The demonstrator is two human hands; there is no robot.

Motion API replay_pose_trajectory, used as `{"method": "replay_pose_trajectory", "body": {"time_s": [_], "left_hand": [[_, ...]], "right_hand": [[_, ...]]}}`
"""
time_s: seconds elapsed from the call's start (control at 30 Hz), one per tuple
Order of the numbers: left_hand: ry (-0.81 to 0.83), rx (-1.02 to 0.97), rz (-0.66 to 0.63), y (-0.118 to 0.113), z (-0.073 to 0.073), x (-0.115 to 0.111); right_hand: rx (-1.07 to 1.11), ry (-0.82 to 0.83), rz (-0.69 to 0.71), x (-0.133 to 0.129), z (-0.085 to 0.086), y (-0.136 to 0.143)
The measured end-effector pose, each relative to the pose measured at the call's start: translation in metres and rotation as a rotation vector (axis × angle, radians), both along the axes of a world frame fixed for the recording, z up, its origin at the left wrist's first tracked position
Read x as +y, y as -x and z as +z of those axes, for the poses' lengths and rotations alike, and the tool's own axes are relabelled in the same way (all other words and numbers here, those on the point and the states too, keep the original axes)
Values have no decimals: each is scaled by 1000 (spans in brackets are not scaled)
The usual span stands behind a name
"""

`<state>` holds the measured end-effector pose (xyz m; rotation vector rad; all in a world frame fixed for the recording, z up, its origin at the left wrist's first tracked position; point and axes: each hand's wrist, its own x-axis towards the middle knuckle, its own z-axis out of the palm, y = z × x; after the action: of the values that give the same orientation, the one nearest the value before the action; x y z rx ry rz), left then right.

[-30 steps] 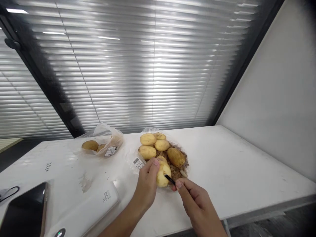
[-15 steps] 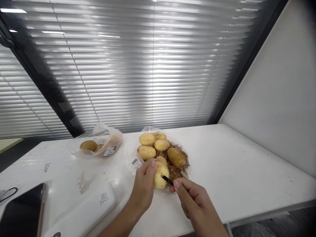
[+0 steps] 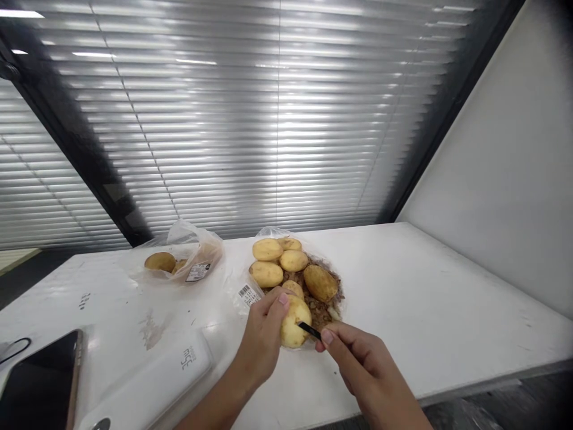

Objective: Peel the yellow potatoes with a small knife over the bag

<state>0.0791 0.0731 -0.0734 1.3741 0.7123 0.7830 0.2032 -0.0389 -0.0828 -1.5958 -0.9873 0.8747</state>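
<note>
My left hand (image 3: 265,331) is wrapped round a mostly peeled, pale yellow potato (image 3: 295,319), holding it from the left. My right hand (image 3: 360,361) pinches a slim black knife-like tool (image 3: 310,329) whose tip rests at the potato's face, by a small brown spot. What the tool's handle looks like is hidden in my fingers. Just behind my hands, several pale peeled potatoes (image 3: 265,275) and one browner potato (image 3: 320,283) lie on a clear plastic bag (image 3: 239,292) strewn with brown peelings (image 3: 316,315).
At the back left, another plastic bag (image 3: 210,248) holds unpeeled potatoes (image 3: 160,261). A phone (image 3: 40,382) and a white power-bank-like device (image 3: 152,385) lie at the front left of the white table (image 3: 416,298). Window blinds (image 3: 250,119) rise behind it, and a white wall (image 3: 505,179) stands to the right.
Both hands have shifted slightly right and down with the potato and the black tool. The tool's tip stays at the potato's face. The other potatoes keep their places.
</note>
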Motion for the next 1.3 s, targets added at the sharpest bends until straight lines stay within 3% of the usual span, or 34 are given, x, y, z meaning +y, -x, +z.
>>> {"method": "replay_pose_trajectory", "body": {"time_s": [0.2,0.37,0.7,1.07,1.3], "left_hand": [[1,-9,-54,1,0,1],[-14,-1,-95,2,2,2],[-41,8,-99,3,5,1],[-37,27,-156,2,6,-1],[3,53,-164,-1,5,-4]], "right_hand": [[-69,36,87,-1,22,-7],[-95,61,128,-1,29,-15],[-119,106,148,-2,31,-22],[-98,44,120,-9,18,-23],[-107,21,107,-8,20,-18]]}}
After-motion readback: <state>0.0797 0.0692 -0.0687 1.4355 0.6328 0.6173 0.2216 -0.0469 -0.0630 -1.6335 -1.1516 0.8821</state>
